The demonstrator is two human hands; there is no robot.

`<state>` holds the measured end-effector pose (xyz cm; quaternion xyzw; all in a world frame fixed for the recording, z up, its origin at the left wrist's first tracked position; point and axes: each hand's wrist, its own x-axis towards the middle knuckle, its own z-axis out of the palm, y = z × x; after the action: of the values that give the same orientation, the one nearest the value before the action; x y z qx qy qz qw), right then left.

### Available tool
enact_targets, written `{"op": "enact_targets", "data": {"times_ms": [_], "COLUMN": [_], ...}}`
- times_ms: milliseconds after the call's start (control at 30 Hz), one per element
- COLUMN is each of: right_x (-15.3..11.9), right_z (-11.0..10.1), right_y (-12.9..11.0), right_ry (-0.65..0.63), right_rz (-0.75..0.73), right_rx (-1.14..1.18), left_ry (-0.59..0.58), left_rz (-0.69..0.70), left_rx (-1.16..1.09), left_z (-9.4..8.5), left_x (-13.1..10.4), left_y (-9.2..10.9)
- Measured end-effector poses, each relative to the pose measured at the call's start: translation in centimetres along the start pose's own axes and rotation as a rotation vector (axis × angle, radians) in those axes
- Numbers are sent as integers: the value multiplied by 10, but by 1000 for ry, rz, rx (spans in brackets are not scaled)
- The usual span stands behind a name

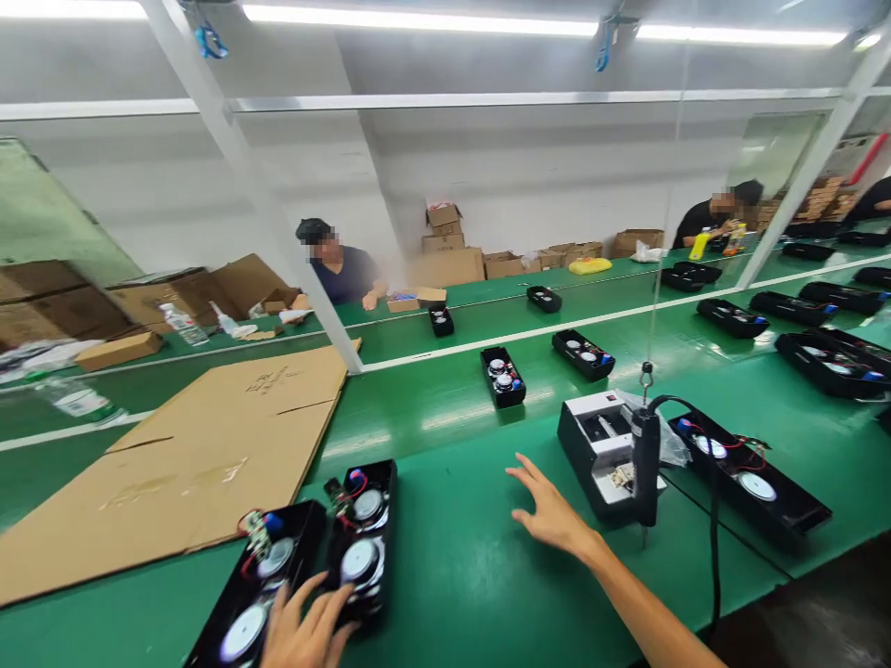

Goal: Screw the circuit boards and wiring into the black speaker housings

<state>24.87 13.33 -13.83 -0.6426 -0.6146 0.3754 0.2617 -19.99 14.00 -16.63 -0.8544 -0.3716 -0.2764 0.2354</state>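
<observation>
My left hand [306, 626] is low in the view with its fingers spread, over the near ends of two black speaker housings. One speaker housing [306, 538] lies to its left; the other speaker housing [384, 501] is at its fingertips. Whether the fingers touch them I cannot tell. Each has two round silver speakers, a small circuit board and wires. My right hand [549, 510] is open and holds nothing, over the green work surface [452, 566]. Just right of it stands a screw feeder box [581, 450], with a black electric screwdriver [646, 464] hanging upright in front.
Another speaker housing [783, 501] lies right of the screwdriver, whose black cable [714, 538] loops down. A flat cardboard sheet [209, 445] covers the left side. Several more housings sit on the green line beyond. A post [278, 204] rises at left; co-workers sit across.
</observation>
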Motion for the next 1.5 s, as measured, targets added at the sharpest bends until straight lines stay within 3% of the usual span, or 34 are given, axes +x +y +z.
{"op": "enact_targets", "data": {"times_ms": [100,167,267,333,400,500,633,767,933,1033,1133,1200,1367,1500], "right_x": [-54,-79,-98,-102,-103,-106,-119,-132,-130,-123,-117,-112,-102,-101], "right_z": [41,69,94,86,60,8,-39,-55,-57,-49,-33,-22,-13,-20], "right_y": [21,36,58,72,83,91,88,77,43,18,2,-2,-17,-34], "right_ry": [-124,-128,147,305,250,91,43,21,427,490,354,200,-252,-436], "right_rz": [-8,-134,-323,-345,-332,-253,-113,-131,-358,-545,-664,-646,-408,-273], "right_rx": [32,-10,-94,-146,-184,-196,-185,-225,-168,-159,-308,-430,-565,-546], "left_ry": [-7,7,-67,-80,-57,-54,-146,-66,-37,-82,-129,-155,-256,-306], "left_rz": [-153,-263,-226,-132,-53,31,114,142,-37,-86,-52,-41,40,97], "left_rx": [-111,-264,-579,-718,-773,-738,-654,-618,-694,-795,-851,-850,-775,-742], "left_z": [4,8,3,-11,-28,-46,-49,-38,-18,-10,-7,-5,1,5], "left_x": [54,90,128,138,141,136,121,117,133,140,141,138,122,113], "left_y": [88,154,226,244,237,206,172,163,175,190,198,196,179,177]}}
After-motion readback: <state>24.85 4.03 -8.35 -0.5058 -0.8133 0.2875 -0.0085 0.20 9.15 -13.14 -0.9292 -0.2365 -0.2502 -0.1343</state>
